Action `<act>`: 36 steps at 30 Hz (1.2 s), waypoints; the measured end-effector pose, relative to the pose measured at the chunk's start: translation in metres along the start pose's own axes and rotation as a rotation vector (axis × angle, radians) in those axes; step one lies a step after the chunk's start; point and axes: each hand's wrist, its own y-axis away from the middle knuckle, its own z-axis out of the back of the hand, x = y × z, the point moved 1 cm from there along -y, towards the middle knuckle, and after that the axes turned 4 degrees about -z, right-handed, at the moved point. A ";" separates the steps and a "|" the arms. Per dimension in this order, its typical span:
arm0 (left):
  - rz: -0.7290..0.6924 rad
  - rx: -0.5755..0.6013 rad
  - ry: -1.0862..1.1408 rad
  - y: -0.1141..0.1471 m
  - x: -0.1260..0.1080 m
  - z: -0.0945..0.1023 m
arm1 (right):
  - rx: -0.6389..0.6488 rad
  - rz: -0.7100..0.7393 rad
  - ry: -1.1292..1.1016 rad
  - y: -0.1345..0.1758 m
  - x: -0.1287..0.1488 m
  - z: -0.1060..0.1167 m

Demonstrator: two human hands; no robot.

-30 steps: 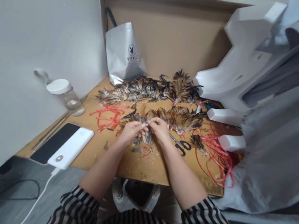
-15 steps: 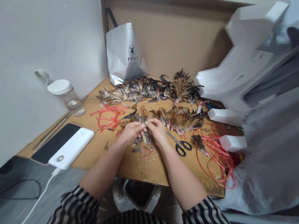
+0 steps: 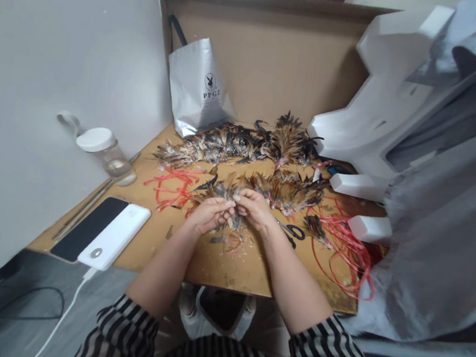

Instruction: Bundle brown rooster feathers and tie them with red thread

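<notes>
My left hand (image 3: 212,212) and my right hand (image 3: 254,208) meet over the middle of the table, fingertips pinched together. Between them is a small feather (image 3: 232,219), its tip hanging below the fingers; exactly which hand grips it is partly hidden. Behind the hands lies a row of brown and black feather bunches (image 3: 293,191). The black-handled scissors (image 3: 293,232) rest by my right wrist, partly covered by it. Beneath my hands, small feather scraps and red bits (image 3: 235,244) are scattered on the table (image 3: 224,274).
Red plastic strips (image 3: 172,187) lie at left, a larger red tangle (image 3: 349,250) at right. More feathers (image 3: 225,144) line the back near a silver bag (image 3: 195,87). A bottle (image 3: 106,151), a white power bank (image 3: 114,236) and white foam (image 3: 347,123) flank the work area.
My right hand has shifted slightly right, and its wrist now covers more of the scissors. The left hand has moved a little right and down. Both stay pinched together.
</notes>
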 end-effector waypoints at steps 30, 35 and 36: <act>-0.193 -0.085 -0.362 -0.002 0.000 -0.004 | -0.257 0.118 0.237 -0.004 -0.009 -0.005; -0.219 -0.095 -0.407 -0.003 0.001 -0.004 | -0.314 0.160 0.223 -0.004 -0.012 -0.006; -0.228 -0.096 -0.420 -0.003 0.001 -0.004 | -0.312 0.159 0.211 -0.004 -0.012 -0.006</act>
